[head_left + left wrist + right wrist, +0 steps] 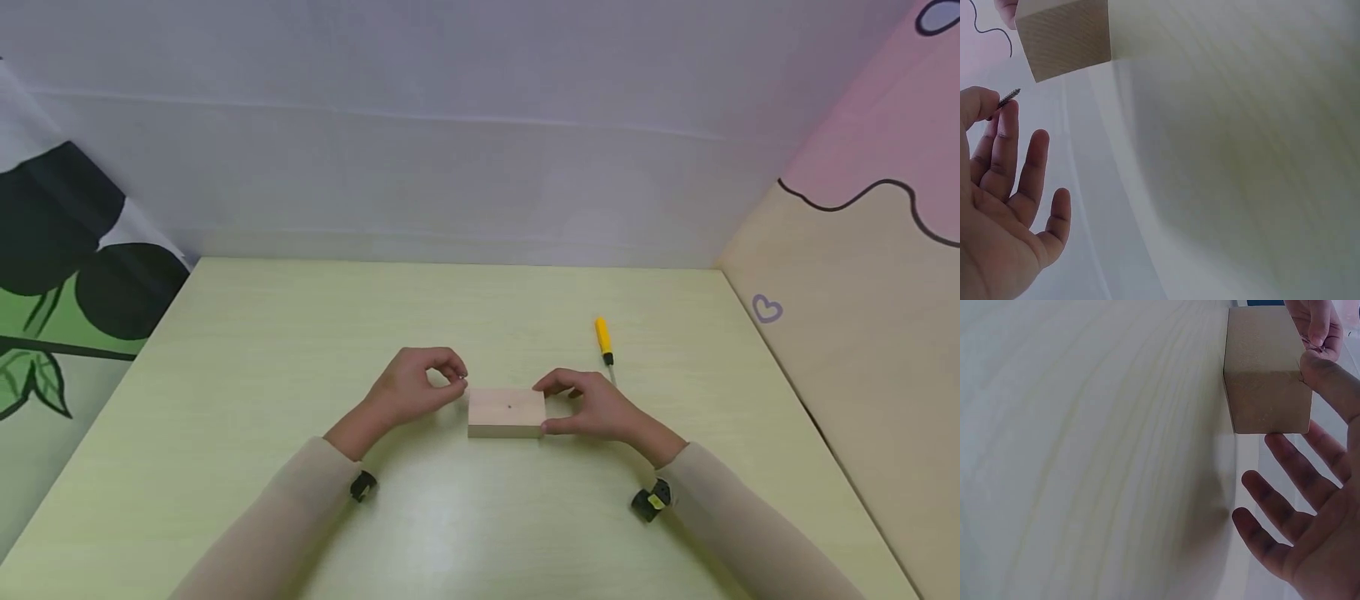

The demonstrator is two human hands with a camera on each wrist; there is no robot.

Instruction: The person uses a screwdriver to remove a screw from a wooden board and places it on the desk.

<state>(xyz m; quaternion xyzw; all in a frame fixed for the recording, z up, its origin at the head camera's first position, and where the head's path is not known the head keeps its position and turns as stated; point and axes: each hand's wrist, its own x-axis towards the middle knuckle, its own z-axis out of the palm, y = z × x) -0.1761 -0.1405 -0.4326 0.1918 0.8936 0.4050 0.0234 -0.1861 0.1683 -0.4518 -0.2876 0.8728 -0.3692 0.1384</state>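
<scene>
A pale wooden block lies on the table in the head view, a small dark hole in its upper face. My right hand grips the block's right end, thumb at the near corner and fingers at the far one. Just off the left end is my left hand, apart from the block. Between its thumb and forefinger it pinches a small screw, whose pointed tip sticks out in the left wrist view. The other fingers of that hand are spread loosely.
A screwdriver with a yellow handle lies beyond my right hand, its shaft pointing toward me. The light wooden table meets a white cloth backdrop at the far edge, and a printed panel stands along the right.
</scene>
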